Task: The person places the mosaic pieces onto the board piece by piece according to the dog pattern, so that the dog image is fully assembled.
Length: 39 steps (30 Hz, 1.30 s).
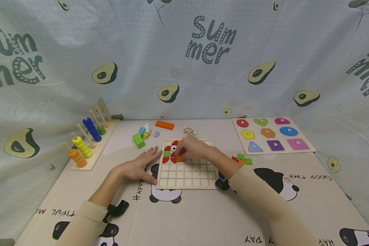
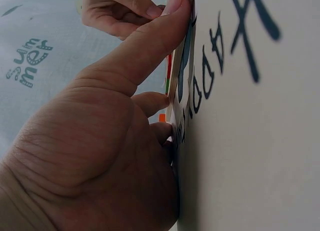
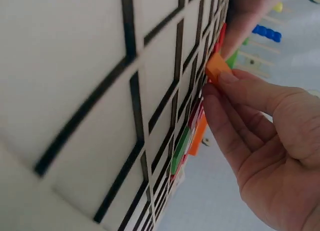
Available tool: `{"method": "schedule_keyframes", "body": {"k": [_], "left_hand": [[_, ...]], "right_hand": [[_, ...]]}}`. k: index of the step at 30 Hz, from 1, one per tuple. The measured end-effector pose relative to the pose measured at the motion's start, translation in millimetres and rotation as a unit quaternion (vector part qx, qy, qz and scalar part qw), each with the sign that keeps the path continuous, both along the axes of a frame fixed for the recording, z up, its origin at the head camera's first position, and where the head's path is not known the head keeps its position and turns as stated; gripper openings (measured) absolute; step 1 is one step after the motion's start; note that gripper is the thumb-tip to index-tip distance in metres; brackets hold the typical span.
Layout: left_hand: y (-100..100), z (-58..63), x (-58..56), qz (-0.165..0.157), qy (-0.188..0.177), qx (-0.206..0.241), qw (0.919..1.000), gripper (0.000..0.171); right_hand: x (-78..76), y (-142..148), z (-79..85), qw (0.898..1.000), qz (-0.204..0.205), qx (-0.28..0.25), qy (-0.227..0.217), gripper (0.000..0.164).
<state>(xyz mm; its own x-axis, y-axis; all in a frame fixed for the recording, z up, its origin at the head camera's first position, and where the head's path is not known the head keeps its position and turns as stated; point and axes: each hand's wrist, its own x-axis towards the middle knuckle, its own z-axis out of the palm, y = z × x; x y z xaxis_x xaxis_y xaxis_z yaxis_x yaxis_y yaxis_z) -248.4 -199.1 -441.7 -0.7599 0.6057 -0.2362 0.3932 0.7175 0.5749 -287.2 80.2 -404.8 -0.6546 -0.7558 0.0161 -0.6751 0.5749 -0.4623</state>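
The person's right hand [image 1: 195, 148] is pinching a small orange wooden-looking tile [image 3: 217, 66] between thumb and fingers, and the tile is standing tilted at the surface of a pale wooden grid board [image 1: 187, 182], toward the board's left side, just beside red pieces; whether it is sitting fully in a cell, I cannot tell. The left hand [image 1: 139, 165] is spreading wide with its fingers fairly straight, and it is touching the board's left edge, its thumb resting by the near left corner. In the board's far left cells, red curved pieces and a square green tile [image 1: 166, 153] are lying in rows. Beyond the board's far edge, a small patterned card [image 1: 188, 130] is lying just past the right hand. To the far left of the board, a bright green block [image 1: 138, 140] and a long orange block [image 1: 164, 125] are lying near a small blue, white and yellow figurine [image 1: 145, 131]. Farther left, a wooden peg stand [image 1: 96, 150] is holding coloured rings, while a pale shape-puzzle board [image 1: 257, 137] is lying at the far right.
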Motion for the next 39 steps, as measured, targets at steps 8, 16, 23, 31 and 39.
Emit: {"method": "schedule_keyframes", "body": {"k": [8,16,23,31,39], "left_hand": [[-0.3,-0.7,0.0,0.002,-0.001,0.002,1.0000,0.114],[-0.1,-0.8,-0.9,-0.002,-0.001,0.004,1.0000,0.114],[-0.3,-1.5,-2.1,-0.002,-0.001,-0.003,1.0000,0.114],[0.5,-1.6,-3.3,-0.006,0.007,-0.004,0.9999,0.115],[0.0,-2.2,-1.8,-0.006,0.002,-0.002,1.0000,0.114]], "right_hand": [[4.3,-4.7,3.1,0.999,-0.016,0.034,0.005,0.016],[7.2,-7.7,1.0,0.998,0.003,0.055,0.008,0.015],[8.0,0.3,0.3,0.999,0.004,0.052,0.012,0.023],[17.5,64.2,19.0,0.999,-0.038,-0.005,0.001,0.032],[28.4,149.7,21.7,0.990,-0.137,-0.035,-0.029,0.032]]}}
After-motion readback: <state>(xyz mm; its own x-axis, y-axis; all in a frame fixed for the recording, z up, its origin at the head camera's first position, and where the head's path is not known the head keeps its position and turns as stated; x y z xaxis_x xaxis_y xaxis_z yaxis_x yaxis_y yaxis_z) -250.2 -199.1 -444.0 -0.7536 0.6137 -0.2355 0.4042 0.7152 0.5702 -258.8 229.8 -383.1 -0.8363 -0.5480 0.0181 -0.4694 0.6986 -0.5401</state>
